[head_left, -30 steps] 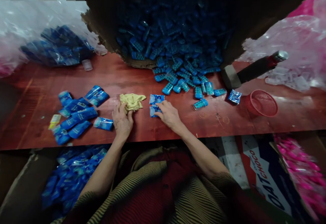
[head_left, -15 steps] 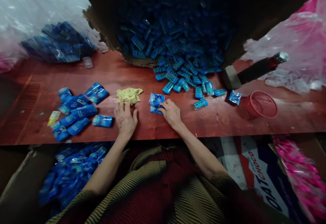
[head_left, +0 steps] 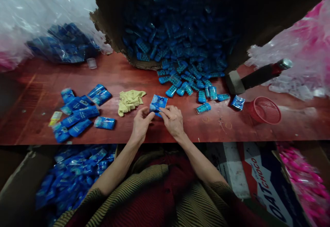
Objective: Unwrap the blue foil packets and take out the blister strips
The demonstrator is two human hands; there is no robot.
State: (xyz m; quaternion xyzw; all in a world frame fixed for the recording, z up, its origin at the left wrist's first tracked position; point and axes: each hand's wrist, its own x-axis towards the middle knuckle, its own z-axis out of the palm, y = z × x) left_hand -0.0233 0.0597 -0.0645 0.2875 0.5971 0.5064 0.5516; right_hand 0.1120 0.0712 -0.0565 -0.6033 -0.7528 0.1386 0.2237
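Observation:
A blue printed wrapper (head_left: 159, 101) lies in front of me on the red table (head_left: 134, 130), gripped from both sides. My left hand (head_left: 141, 124) pinches its left edge with thumb and fingers. On its lower right part, my right hand (head_left: 173, 119) is closed, fingertips pressed together. Whether anything is inside the wrapper I cannot make out. Just left of my hands is a crumpled yellow cloth (head_left: 131, 100), untouched. Small blue-capped clear bottles (head_left: 187, 87) filled with round pieces spill toward my right hand.
Several blue packets (head_left: 82, 111) lie at left beside a small yellow item (head_left: 55, 118). A large torn carton (head_left: 144, 63) stands behind. At right are a blue foil packet (head_left: 237, 102), a red basket (head_left: 265, 110) and a hammer (head_left: 257, 75). Blue packets (head_left: 85, 172) fill a box below.
My left hand has left the yellow cloth and moved right to take hold of the wrapper. My right hand stays on the wrapper, whose lower part now looks lifted or folded.

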